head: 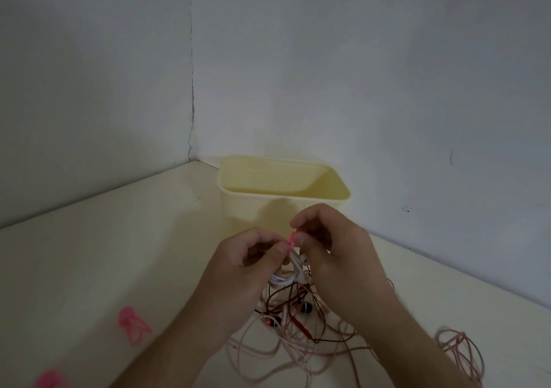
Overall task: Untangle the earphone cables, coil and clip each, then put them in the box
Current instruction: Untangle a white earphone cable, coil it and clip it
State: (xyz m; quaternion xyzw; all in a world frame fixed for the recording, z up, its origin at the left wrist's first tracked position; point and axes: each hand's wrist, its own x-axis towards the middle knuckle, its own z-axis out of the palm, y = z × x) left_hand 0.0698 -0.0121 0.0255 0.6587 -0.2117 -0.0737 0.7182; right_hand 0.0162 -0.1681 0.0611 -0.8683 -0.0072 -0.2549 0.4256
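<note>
**Pale tabletop in a wall corner: a pink clip goes onto the white coil**

Cream table (119, 253) and bare grey walls frame the work, which sits near the middle, just in front of the box. A small white earphone coil (283, 278) hangs between both hands, wound into a tight loop with an earbud showing at its right side. At its top sits a pink clip (290, 238). The left hand (247, 256) pinches the clip and coil top with thumb and curled fingers; the right hand (331, 238) pinches the same spot from the other side, fingers curled in.

The cable looks light, thin and floppy, so the loop would likely spring apart if let go; the safest hold seems to be across all strands right beside the clip.

Below the hands lies the tangle of remaining cables (298, 337), pale pink and dark red strands crossing, with dark earbuds among them. A looser pink cable bunch (459, 355) lies near right. Two spare pink clips (132, 325) rest near left, the second at the frame's edge.

Behind stands the yellow box (253, 208), open-topped; what shows of its inside holds nothing, though its floor is hidden.
</note>
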